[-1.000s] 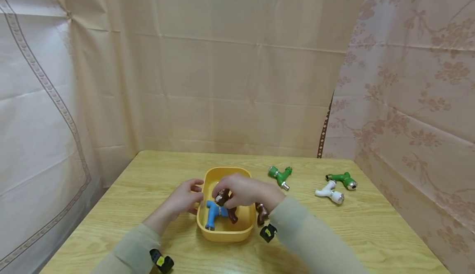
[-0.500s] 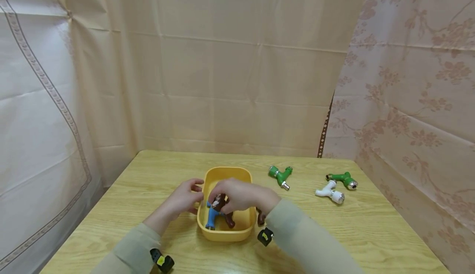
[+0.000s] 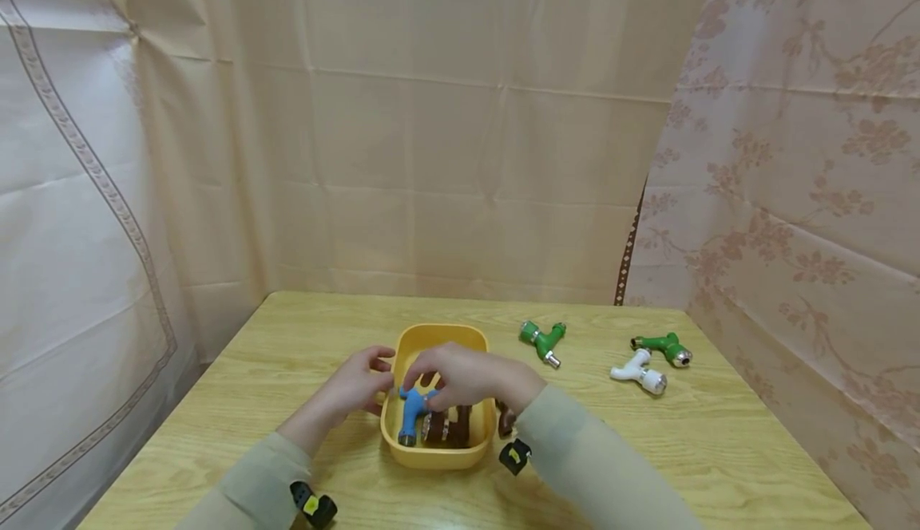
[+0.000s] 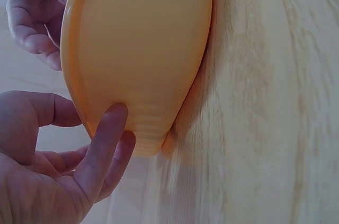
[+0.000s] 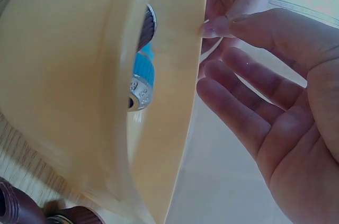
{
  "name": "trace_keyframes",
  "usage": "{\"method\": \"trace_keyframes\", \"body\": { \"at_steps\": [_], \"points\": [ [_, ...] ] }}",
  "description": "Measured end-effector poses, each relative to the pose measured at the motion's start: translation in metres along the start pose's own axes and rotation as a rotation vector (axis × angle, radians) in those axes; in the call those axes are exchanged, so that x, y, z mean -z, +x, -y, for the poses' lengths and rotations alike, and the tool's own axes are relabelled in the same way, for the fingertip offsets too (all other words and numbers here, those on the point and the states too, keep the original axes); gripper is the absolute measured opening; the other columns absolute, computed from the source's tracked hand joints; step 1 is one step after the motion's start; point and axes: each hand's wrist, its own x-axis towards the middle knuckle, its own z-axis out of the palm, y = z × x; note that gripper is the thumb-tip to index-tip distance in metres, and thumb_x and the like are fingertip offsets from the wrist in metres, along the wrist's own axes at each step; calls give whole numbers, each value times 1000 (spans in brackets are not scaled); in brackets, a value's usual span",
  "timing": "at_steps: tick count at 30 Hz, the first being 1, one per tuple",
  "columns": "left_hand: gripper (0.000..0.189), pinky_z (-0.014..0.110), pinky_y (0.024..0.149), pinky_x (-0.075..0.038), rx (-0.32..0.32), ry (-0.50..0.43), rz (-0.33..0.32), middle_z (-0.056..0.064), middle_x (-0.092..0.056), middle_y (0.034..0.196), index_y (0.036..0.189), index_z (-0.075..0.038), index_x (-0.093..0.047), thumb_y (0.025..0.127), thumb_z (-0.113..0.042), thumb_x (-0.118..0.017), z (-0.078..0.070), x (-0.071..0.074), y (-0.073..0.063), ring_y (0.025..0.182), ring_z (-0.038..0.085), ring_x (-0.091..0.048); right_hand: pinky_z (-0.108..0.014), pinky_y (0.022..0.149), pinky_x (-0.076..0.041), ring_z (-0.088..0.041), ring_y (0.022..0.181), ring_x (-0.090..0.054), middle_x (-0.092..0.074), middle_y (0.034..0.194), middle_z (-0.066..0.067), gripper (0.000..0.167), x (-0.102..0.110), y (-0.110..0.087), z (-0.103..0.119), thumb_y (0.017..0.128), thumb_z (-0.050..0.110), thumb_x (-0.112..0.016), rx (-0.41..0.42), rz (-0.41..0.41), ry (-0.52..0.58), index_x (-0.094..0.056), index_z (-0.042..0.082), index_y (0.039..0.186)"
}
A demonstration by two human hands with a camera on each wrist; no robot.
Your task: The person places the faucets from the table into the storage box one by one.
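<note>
A yellow plastic tub stands on the table. Inside lie a blue faucet at the left and a brown faucet near the front. Something brown also shows between the fingers of my right hand, its shape mostly hidden. That hand hovers over the tub's middle, and in the right wrist view its relaxed fingers hold nothing. My left hand is at the tub's left side; in the left wrist view its extended fingertips touch the outer wall. Another brown faucet lies right of the tub, partly covered by the right wrist.
A green faucet lies behind and right of the tub. Farther right, a second green faucet lies beside a white faucet. Curtains hang behind the wooden table.
My right hand has lowered the brown faucet into the tub and let go of it; it now lies beside the blue one. The left hand has stayed at the tub's side.
</note>
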Motion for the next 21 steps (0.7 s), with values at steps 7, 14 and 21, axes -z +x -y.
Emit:
{"method": "trace_keyframes", "body": {
  "at_steps": [7, 14, 21],
  "points": [
    [55, 44, 61, -62, 10, 23, -1, 22, -52, 120, 145, 3, -47, 92, -1, -60, -4, 0, -2, 87, 29, -64, -24, 84, -57, -16, 108, -65, -66, 121, 7, 29, 3, -2, -3, 92, 6, -73, -2, -16, -31, -71, 14, 120],
    [55, 44, 62, -62, 13, 27, -4, 23, -52, 121, 145, 4, -47, 92, 0, -59, -4, 0, -3, 87, 30, -65, -29, 87, -58, -11, 107, -62, -67, 121, 5, 30, 7, -7, -7, 92, 8, -74, -16, -42, -22, -70, 16, 120],
    [57, 43, 62, -62, 12, 37, -10, 23, -53, 122, 145, 3, -47, 89, 0, -60, -3, 0, -2, 90, 29, -63, -36, 95, -56, -19, 115, -60, -65, 122, 7, 30, 19, -21, -8, 94, 10, -73, -48, -95, 8, -70, 17, 122]
  ]
}}
